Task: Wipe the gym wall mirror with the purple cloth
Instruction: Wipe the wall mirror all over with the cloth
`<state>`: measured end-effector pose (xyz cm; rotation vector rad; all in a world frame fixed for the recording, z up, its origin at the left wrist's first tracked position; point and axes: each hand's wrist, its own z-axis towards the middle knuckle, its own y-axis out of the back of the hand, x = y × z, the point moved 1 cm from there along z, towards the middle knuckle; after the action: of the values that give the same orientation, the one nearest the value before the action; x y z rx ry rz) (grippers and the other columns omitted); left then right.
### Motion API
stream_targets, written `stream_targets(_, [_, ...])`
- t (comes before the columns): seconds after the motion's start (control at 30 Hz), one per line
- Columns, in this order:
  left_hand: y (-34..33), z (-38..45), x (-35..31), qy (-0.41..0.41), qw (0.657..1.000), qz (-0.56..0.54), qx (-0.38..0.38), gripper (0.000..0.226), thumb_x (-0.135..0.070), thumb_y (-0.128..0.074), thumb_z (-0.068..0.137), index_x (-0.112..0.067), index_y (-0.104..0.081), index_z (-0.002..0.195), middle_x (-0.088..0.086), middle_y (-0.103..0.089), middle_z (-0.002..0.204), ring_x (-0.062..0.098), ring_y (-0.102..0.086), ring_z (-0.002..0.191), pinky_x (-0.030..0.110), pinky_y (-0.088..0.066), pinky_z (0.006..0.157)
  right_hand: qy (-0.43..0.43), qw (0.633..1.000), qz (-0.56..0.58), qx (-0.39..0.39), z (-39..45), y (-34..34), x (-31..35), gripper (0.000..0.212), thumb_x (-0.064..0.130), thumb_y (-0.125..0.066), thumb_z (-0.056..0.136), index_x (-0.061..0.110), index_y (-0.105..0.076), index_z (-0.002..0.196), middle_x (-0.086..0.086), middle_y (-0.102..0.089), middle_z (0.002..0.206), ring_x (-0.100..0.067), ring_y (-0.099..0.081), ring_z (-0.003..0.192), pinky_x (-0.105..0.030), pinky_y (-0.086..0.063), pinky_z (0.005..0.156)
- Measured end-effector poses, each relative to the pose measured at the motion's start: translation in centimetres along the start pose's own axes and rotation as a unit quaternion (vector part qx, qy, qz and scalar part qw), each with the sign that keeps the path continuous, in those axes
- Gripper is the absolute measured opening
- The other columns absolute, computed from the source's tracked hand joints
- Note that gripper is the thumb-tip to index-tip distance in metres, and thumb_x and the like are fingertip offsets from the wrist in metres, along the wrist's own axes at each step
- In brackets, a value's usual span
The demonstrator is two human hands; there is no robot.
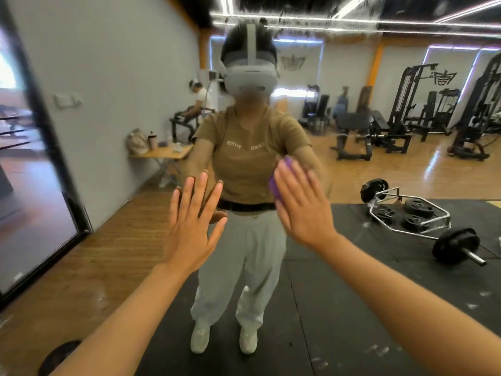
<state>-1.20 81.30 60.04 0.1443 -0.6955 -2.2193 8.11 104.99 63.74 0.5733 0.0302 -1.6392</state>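
Observation:
The gym wall mirror (352, 308) fills nearly the whole view and shows my own reflection standing on black floor mats. My right hand (301, 204) lies flat with straight fingers, pressing the purple cloth (275, 185) against the glass at chest height. Only the cloth's left edge and a bit of its top show past my fingers. My left hand (192, 223) is spread flat with its fingers straight on the mirror, a little left of and below the right hand. It holds nothing.
The mirror's dark frame (65, 183) runs down the left side, with another glass panel beyond it. In the reflection are a trap bar with weight plates (412, 221), gym machines at the back right, a small folding table (162, 153) and a seated person by the grey wall.

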Motion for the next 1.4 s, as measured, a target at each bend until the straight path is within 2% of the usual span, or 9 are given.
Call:
stream_targets(0.1, [0.3,-0.1,0.4,-0.015,1.000,0.006,-0.007,0.068,-0.044,-0.037,0.103,-0.019,-0.014,0.162,0.006,0.003,0.170,0.027,-0.002,0.156,0.044,0.000,0.126,-0.085,0.995,0.000,-0.053,4.9,1.3,-1.5,0.058,0.027,-0.039,0.104,0.001,-0.030,0.155,-0.014,-0.024,0.162,-0.027,-0.016,0.152,-0.047,-0.013,0.126])
stream_targets(0.2, [0.4,-0.3,1.3,-0.017,1.000,0.002,-0.012,0.068,-0.044,-0.038,0.103,-0.019,-0.015,0.161,0.007,0.001,0.170,0.027,-0.004,0.156,0.045,-0.002,0.126,-0.077,0.996,0.006,-0.053,3.4,0.4,-0.2,0.059,0.026,-0.040,0.103,0.002,-0.026,0.156,-0.014,-0.023,0.164,-0.030,-0.011,0.154,-0.049,-0.012,0.125])
stream_targets(0.4, [0.4,-0.7,2.9,-0.030,0.999,-0.003,-0.013,0.069,-0.046,-0.040,0.102,-0.019,-0.017,0.161,0.006,0.002,0.170,0.027,-0.004,0.156,0.045,-0.002,0.126,0.220,0.963,-0.082,0.135,-10.3,-3.8,5.5,0.078,0.034,-0.051,0.095,0.012,-0.015,0.161,-0.006,-0.001,0.169,-0.026,0.000,0.156,-0.043,0.002,0.127])
stream_targets(0.6, [0.7,-1.2,5.0,0.003,0.999,-0.013,-0.035,0.074,-0.051,-0.044,0.098,-0.017,-0.021,0.160,0.005,0.007,0.169,0.024,0.004,0.156,0.043,0.003,0.126,0.305,0.937,-0.086,0.147,-9.3,-3.3,4.1,0.071,0.031,-0.037,0.100,0.012,-0.008,0.162,-0.001,0.002,0.170,-0.020,0.000,0.156,-0.039,0.004,0.127])
stream_targets(0.83, [0.9,-1.2,6.2,-0.009,0.999,-0.010,-0.049,0.074,-0.051,-0.045,0.099,-0.019,-0.020,0.160,0.007,0.002,0.169,0.024,0.000,0.156,0.044,0.001,0.126,0.066,0.998,-0.007,-0.008,6.4,0.8,0.9,0.057,0.025,-0.044,0.102,0.005,-0.035,0.154,-0.012,-0.028,0.162,-0.028,-0.023,0.152,-0.045,-0.016,0.125])
stream_targets(0.97, [0.9,-1.4,6.5,0.004,0.998,-0.006,-0.064,0.073,-0.053,-0.044,0.098,-0.020,-0.021,0.159,0.006,0.005,0.169,0.023,0.001,0.156,0.046,0.005,0.124,-0.031,0.997,-0.012,-0.065,7.3,0.3,2.4,0.057,0.023,-0.043,0.101,0.002,-0.034,0.153,-0.016,-0.029,0.161,-0.028,-0.014,0.153,-0.045,-0.012,0.126])
stream_targets(1.07, [0.6,-1.4,7.1,0.013,0.997,-0.008,-0.073,0.074,-0.053,-0.044,0.098,-0.023,-0.018,0.160,0.003,0.010,0.169,0.022,0.004,0.156,0.048,0.010,0.123,0.070,0.997,-0.003,0.016,1.9,-2.1,5.7,0.070,0.026,-0.050,0.095,0.006,-0.025,0.157,-0.008,-0.018,0.166,-0.025,-0.004,0.156,-0.043,-0.003,0.126])
stream_targets(1.2, [0.6,-1.6,8.2,0.043,0.996,-0.027,-0.080,0.073,-0.053,-0.043,0.098,-0.026,-0.017,0.160,0.001,0.012,0.169,0.022,0.005,0.156,0.049,0.014,0.121,0.287,0.938,-0.101,0.165,-6.7,-4.6,9.2,0.088,0.035,-0.051,0.094,0.009,-0.001,0.161,-0.001,-0.007,0.168,-0.022,0.007,0.156,-0.039,0.008,0.126])
stream_targets(1.4, [0.7,-2.1,9.2,0.031,0.996,-0.039,-0.075,0.070,-0.047,-0.044,0.099,-0.024,-0.019,0.160,0.000,0.012,0.169,0.022,0.004,0.156,0.049,0.013,0.121,0.345,0.922,-0.083,0.153,-3.5,-3.7,7.5,0.072,0.028,-0.036,0.099,0.010,-0.005,0.161,0.004,-0.013,0.167,-0.019,0.009,0.155,-0.037,0.007,0.126])
